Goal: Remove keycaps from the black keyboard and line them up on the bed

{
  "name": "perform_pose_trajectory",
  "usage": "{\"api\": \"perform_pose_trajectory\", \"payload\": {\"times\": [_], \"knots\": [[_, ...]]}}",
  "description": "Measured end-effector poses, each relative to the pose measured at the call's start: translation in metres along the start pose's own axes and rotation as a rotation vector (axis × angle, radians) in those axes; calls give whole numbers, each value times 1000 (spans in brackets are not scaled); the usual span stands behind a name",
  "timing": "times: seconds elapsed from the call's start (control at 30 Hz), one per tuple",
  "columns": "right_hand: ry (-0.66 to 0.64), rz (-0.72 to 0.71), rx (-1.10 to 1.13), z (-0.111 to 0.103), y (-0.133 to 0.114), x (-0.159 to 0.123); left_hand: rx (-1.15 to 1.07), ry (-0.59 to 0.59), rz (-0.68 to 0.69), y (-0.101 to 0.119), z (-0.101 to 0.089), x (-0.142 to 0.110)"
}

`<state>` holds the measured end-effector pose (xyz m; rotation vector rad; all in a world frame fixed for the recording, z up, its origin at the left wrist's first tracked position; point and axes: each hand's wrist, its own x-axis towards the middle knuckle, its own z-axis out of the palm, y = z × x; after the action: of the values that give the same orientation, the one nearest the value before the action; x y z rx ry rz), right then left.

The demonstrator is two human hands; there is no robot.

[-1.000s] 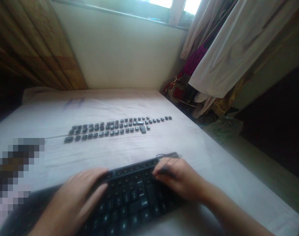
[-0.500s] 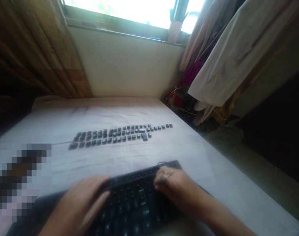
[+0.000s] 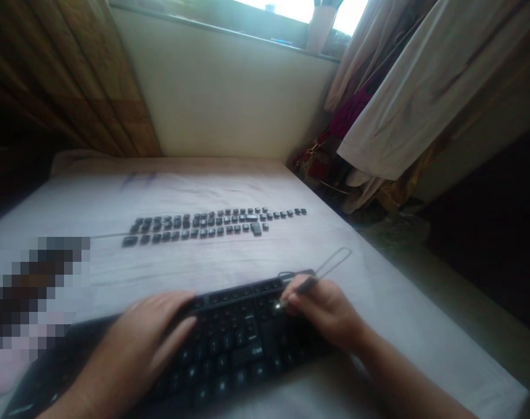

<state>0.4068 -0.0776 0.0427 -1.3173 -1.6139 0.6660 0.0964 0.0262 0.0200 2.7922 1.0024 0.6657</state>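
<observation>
A black keyboard [image 3: 247,355] lies slanted on the pale cloth, with many keys in place and some bare sockets towards its upper right. My left hand [image 3: 149,329] holds its far edge, fingers over the top and thumb apart on the key side. At the upper right of the board, my right hand [image 3: 328,305] is closed in a pinch on a wire keycap puller [image 3: 309,284]. Its thin wire loop sticks up beyond the hand; its lower end is at the keys beside a small bright glint. Whether it grips a key I cannot tell.
Loose black keycaps [image 3: 203,220] lie in rows on the cloth-covered surface [image 3: 230,262] beyond the keyboard. A blurred-out patch [image 3: 33,291] covers the left side. Clothes [image 3: 391,110] hang at right; a curtain [image 3: 85,93] hangs at left. A cup [image 3: 320,26] stands on the windowsill.
My right hand has turned, and the puller's wire loop now shows clearly above it. The left hand keeps its hold on the keyboard. The view has tilted down slightly.
</observation>
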Motion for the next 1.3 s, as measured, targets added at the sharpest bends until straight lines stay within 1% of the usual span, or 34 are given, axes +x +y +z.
{"api": "perform_pose_trajectory", "payload": {"times": [0.07,0.1,0.13,0.17,0.3,0.33,0.4,0.5,0.67,0.83,1.0,1.2,1.3], "knots": [[116,92,128,1,-3,-1,2,-1,-7,0,0,0],[146,107,164,2,-5,0,5,-1,-10,0,0,0],[151,92,175,4,-6,0,8,-4,-14,0,-1,0],[139,44,162,6,-8,0,12,-7,-15,0,-1,0],[98,-257,7,17,-13,0,54,-7,19,4,-4,2],[91,-303,-14,19,-14,0,67,-3,36,7,-6,2],[74,-342,-30,23,-15,-2,78,0,78,15,-8,4],[32,-366,-46,29,-17,-3,35,-15,130,30,-9,3],[-52,-414,-53,43,-27,-6,-121,-32,122,48,-4,-5],[-98,-419,-48,55,-30,-8,-222,-7,109,52,0,-8],[-96,-424,-48,59,-27,-7,-293,-51,114,55,-2,-5],[-127,-449,-47,57,-25,-9,-452,-90,13,57,-7,-1],[-89,-449,-40,61,-21,-13,-521,-97,-43,58,-9,2]]}}
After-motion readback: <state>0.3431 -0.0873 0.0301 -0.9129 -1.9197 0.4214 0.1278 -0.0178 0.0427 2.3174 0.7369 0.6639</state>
